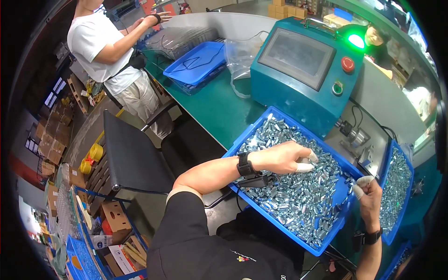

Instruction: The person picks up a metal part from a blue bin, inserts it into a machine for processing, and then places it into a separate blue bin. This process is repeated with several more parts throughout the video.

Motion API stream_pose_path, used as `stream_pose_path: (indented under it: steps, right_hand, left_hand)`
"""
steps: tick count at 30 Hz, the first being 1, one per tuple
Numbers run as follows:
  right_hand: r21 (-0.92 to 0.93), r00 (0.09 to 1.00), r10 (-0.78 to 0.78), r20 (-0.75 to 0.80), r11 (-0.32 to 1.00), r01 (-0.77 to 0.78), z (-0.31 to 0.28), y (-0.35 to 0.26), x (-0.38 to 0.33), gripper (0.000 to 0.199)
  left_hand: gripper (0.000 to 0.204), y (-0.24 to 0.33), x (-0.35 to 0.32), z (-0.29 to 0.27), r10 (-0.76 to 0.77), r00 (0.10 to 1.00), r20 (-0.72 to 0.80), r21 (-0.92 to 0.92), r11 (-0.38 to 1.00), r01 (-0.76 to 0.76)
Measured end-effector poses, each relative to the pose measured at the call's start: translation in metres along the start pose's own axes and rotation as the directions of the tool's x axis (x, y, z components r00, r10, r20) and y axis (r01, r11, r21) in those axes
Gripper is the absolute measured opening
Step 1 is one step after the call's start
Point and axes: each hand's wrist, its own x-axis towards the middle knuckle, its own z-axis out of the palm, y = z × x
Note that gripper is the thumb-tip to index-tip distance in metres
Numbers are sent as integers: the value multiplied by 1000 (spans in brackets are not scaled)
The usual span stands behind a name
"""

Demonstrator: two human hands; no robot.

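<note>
A blue plastic tray (343,215) is heaped with small shiny metal sleeve-like parts (298,200). My left hand (285,157) reaches across over the heap, with its covered fingertips bent down among the parts. Those fingers are closed together, and whatever they hold is hidden. At the tray's right rim, my right hand (370,198) is closed too, thumb against fingers, with white covers on the tips. Small metal parts lie close by its fingertips, but I cannot make out what is in the pinch. Both wrists wear black bands.
Behind the tray stands a green machine (303,65) with a screen, red button and lit green lamp. A metal fixture (358,137) sits right of it. Another blue tray of parts (395,191) lies far right. A black chair (135,154) and a standing person (112,56) are left.
</note>
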Motion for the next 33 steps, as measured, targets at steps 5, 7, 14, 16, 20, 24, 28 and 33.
stream_pose_path:
  steps: [5, 7, 14, 16, 20, 24, 28, 33]
  right_hand:
    - [5, 971, -89, -222, 996, 92, -25, 24, 33, 19]
    - [68, 968, -123, -217, 988, 141, -28, 25, 55, 19]
    - [21, 930, -94, -356, 994, 109, -25, 37, 88, 21]
    - [49, 929, -97, -357, 991, 122, -28, 39, 91, 20]
    - [85, 956, -35, -293, 994, 62, -30, 42, 96, 18]
    - [30, 964, -76, -255, 996, 86, -33, 35, 98, 17]
    - [-46, 975, -35, -219, 999, 26, -32, 28, 102, 17]
    - [-297, 919, -285, -271, 933, 202, -26, 34, 97, 17]
  left_hand:
    - [42, -9, 1, 2, -53, 998, 29, -21, 998, 53]
    - [40, 2, -5, -9, -150, 987, 56, -51, 987, 153]
    - [40, 0, 0, -5, -206, 975, 86, -69, 975, 212]
    - [39, 2, 2, -2, -220, 972, 80, -89, 970, 227]
    - [38, 5, 1, -3, -268, 961, 65, -112, 955, 274]
    - [41, 8, -1, -7, -260, 961, 98, -93, 959, 269]
    - [41, 10, 0, -7, -235, 969, 81, -108, 964, 243]
    - [38, 12, 0, -8, -219, 974, 59, -116, 967, 225]
